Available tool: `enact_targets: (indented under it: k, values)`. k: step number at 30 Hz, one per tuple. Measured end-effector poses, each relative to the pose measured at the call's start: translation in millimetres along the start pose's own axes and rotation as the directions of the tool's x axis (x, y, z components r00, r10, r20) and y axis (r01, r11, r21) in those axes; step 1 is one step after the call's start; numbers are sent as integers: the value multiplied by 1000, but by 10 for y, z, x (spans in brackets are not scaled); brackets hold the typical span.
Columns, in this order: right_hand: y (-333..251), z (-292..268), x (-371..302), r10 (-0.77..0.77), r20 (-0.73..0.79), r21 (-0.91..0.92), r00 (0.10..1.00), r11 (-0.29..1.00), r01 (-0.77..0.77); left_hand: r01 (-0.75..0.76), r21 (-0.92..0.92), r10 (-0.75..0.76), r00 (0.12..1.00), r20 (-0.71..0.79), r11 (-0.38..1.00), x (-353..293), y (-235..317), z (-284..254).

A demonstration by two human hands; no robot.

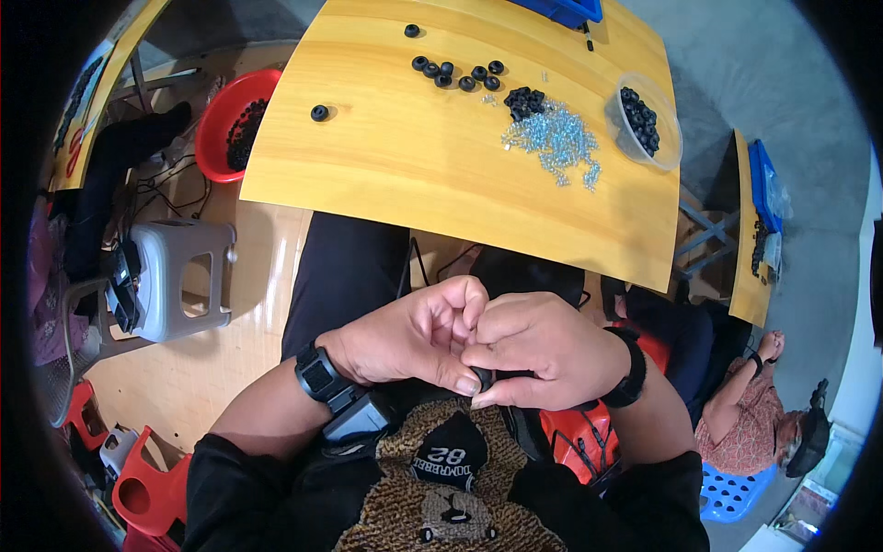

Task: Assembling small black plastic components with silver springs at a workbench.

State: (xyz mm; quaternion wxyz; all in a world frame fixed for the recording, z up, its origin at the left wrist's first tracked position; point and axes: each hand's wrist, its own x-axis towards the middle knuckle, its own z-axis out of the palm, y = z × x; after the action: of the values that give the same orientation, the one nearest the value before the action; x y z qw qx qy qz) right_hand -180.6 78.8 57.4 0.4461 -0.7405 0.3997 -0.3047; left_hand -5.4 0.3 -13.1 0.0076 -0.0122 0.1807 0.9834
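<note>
Close to my chest, in front of the table's near edge, my left hand (409, 336) and my right hand (556, 354) meet. Between their thumbs and fingers is a small black rounded piece (482, 376), mostly covered, so its exact kind does not show. Both hands are closed on it. On the table lie several similar black round pieces with a hole in the middle (466, 84). To the right of them is a heap of tiny clear-bluish pieces (556, 138), with a small pile of black parts (524, 103) at its upper left edge.
A clear round tub (676, 152) of black pieces stands at the table's (368, 166) right edge. A blue tray (561, 11) is at the far edge. To the left are a red basin (210, 138) and a grey stool (170, 276). Another person (745, 405) sits at right.
</note>
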Motion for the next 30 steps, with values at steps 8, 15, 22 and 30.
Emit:
enact_targets:
  k: [8, 15, 22, 30]
  values:
    - [37, -39, 43, 88, 75, 38, 993, 995, -92, 48, 30, -48, 999, -24, 998, 16, 60, -58]
    - [-23, -91, 97, 161, 130, -133, 978, 981, -144, 39, 35, -35, 994, -102, 999, 27, 68, -112]
    - [102, -58, 46, 106, -3, -58, 994, 993, -106, 72, -184, -86, 994, -72, 980, 55, 94, -203]
    - [128, -75, 44, 54, 69, -49, 996, 998, -50, 115, -11, -115, 991, -71, 993, 48, 67, -248]
